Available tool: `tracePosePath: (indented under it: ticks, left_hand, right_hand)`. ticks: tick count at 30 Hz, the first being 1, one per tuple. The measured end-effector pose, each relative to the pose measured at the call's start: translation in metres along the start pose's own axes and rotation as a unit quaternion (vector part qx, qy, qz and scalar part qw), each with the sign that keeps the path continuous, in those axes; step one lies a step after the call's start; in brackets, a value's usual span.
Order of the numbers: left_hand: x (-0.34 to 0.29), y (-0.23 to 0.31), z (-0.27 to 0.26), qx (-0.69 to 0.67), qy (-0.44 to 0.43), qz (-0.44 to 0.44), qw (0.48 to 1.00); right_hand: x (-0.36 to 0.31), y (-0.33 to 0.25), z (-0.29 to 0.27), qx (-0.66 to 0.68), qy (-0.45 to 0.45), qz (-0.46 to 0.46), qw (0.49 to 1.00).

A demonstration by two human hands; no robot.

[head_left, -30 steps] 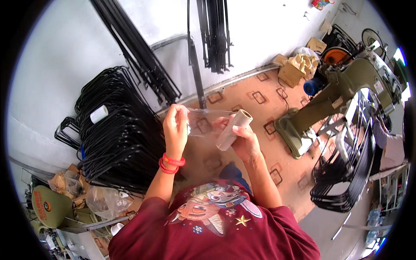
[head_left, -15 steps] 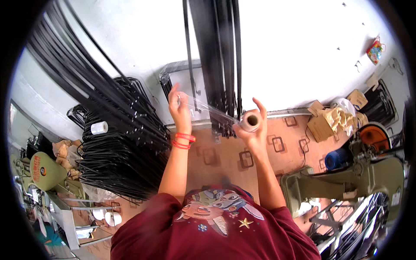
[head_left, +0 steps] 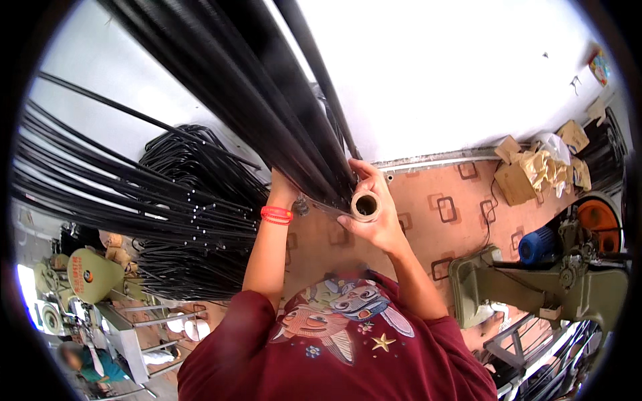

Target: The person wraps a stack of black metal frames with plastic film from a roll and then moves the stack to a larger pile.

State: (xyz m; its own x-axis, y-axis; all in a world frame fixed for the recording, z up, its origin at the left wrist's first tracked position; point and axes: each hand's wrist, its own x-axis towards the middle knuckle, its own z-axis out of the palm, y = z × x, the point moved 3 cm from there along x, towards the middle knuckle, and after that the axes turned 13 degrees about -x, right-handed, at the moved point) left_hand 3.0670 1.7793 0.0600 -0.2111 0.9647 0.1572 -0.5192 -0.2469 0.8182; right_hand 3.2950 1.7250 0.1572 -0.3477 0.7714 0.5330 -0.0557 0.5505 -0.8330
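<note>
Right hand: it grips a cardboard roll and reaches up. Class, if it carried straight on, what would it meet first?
Most likely the bundle of black rods; the right hand with the cardboard roll already sits against it, though depth is unclear.

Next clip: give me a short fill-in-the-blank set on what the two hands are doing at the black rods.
1. The right hand holds a cardboard ____ whose open end faces the camera.
2. The left hand reaches up behind a bundle of long ____ rods.
3. The left wrist wears ____ bands.
4. A ____ motor sits on the patterned floor to the person's right.

Missing words: tube; black; red; blue
</note>
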Motion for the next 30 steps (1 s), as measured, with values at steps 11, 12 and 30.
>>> tracePosePath:
  ticks: [11, 12, 30]
  left_hand:
    - [-0.007, 0.041, 0.095, -0.353, -0.274, -0.222, 0.867]
    - [-0.006, 0.038, 0.092, -0.351, -0.289, -0.234, 0.859]
    - [0.007, -0.032, -0.003, -0.204, -0.195, -0.233, 0.931]
  right_hand:
    - [0.01, -0.001, -0.005, 0.074, -0.044, 0.084, 0.993]
    - [0.012, -0.002, -0.007, 0.076, -0.048, 0.082, 0.993]
    - [-0.007, -0.051, -0.045, -0.147, -0.114, 0.0, 0.983]
